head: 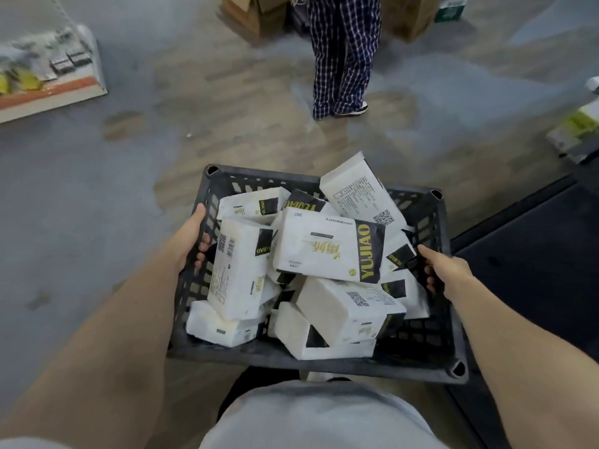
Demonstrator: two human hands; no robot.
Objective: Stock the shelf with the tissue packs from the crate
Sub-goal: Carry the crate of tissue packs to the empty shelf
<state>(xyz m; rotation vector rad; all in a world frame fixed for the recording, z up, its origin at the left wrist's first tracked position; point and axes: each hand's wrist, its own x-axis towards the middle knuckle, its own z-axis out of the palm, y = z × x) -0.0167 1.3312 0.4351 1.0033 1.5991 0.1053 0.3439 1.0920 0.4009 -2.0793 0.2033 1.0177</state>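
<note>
Black latticed plastic crate, lower centre of frame, held rectangular white film-wrapped tissue packs; our left hand and right hand curled fingers round its side walls.

1. Crate sits lower centre of frame, packs heaped inside it.
2. Left hand on crate's left wall, right hand on its right wall.
3. Shelf upper left.
4. Person's legs top centre, boxes behind them.
5. More packs at right edge.
</note>
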